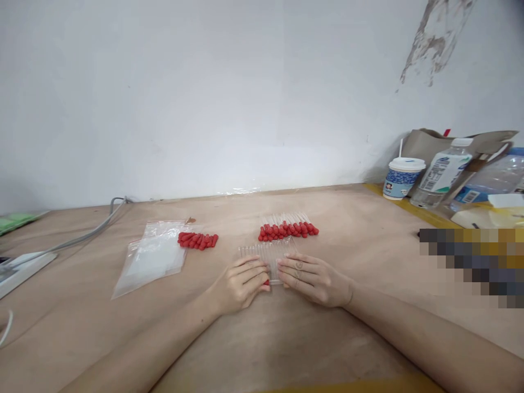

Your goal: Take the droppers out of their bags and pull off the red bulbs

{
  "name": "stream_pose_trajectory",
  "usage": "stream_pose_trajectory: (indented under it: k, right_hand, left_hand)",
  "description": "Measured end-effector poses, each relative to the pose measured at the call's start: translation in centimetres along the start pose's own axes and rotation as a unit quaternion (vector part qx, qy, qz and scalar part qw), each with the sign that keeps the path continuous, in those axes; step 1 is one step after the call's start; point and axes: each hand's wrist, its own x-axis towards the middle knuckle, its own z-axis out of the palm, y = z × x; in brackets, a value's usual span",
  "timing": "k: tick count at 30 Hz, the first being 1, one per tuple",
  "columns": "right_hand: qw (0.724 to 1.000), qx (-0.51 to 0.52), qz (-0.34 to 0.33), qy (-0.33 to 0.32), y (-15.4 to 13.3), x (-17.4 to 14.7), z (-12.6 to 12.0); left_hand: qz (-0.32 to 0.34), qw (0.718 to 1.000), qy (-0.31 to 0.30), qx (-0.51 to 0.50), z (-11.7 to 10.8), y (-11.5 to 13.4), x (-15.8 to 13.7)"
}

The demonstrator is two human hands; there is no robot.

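A row of thin clear tubes (273, 256) lies side by side on the brown table, between my two hands. My left hand (242, 281) curls over the left part of the row, its fingers covering some tubes. Between its thumb and fingers shows a bit of a red rubber bulb (267, 283). From the right, my right hand (313, 278) grips the tubes' side with fingers held together. Just beyond lie clear tubes with red bulbs (289, 230), bulb ends facing me. Left of these is a small pile of loose red bulbs (198, 240).
Clear plastic zip bags (153, 262) lie at the left, partly under the loose bulbs. A grey cable (88, 234) runs along the far left. At the back right stand a blue paper cup (403, 179) and a tilted water bottle (442, 173). A white wall closes the back.
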Motion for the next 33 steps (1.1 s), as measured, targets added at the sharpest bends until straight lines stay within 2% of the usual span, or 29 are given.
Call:
stream_pose_trajectory:
  k: [5,6,8,11,13,16,19,22,26,29,33]
  right_hand:
    - [1.000,0.012,0.013,0.003,0.6,-0.4,-0.4]
    - [0.999,0.012,0.042,0.018,0.8,-0.6,-0.4]
    - [0.988,0.001,0.145,0.051,1.4,-1.2,-0.1]
    - [0.944,-0.037,0.323,0.057,2.0,-1.8,0.6]
    - [0.919,-0.049,0.389,0.029,2.1,-2.0,1.0]
    - [0.894,-0.036,0.447,-0.011,2.1,-2.0,0.9]
    - [0.877,-0.029,0.478,-0.034,1.9,-1.8,0.7]
    - [0.882,-0.017,0.469,-0.043,1.7,-1.6,0.7]
    - [0.880,-0.019,0.470,-0.058,1.2,-1.1,0.7]
    - [0.869,-0.018,0.488,-0.074,0.9,-0.8,0.6]
    - [0.865,-0.010,0.495,-0.083,0.8,-0.7,0.5]
  left_hand:
    - [-0.013,1.000,0.016,0.007,-0.5,-0.9,-1.1]
    - [-0.031,0.999,0.022,0.014,-0.8,-1.3,-1.5]
    - [-0.085,0.995,0.042,0.043,-1.8,-2.4,-2.4]
    - [-0.185,0.976,0.078,0.085,-3.1,-4.0,-3.1]
    - [-0.265,0.956,0.083,0.091,-3.7,-5.0,-3.1]
    - [-0.393,0.914,0.053,0.089,-4.4,-6.5,-3.1]
    - [-0.491,0.866,0.021,0.093,-5.5,-8.3,-3.4]
    - [-0.562,0.824,-0.016,0.074,-6.9,-10.1,-4.1]
    - [-0.616,0.788,0.000,0.001,-8.2,-11.7,-5.1]
    - [-0.604,0.797,0.008,-0.024,-8.1,-12.0,-5.6]
    - [-0.552,0.831,-0.056,0.034,-7.5,-11.6,-5.4]
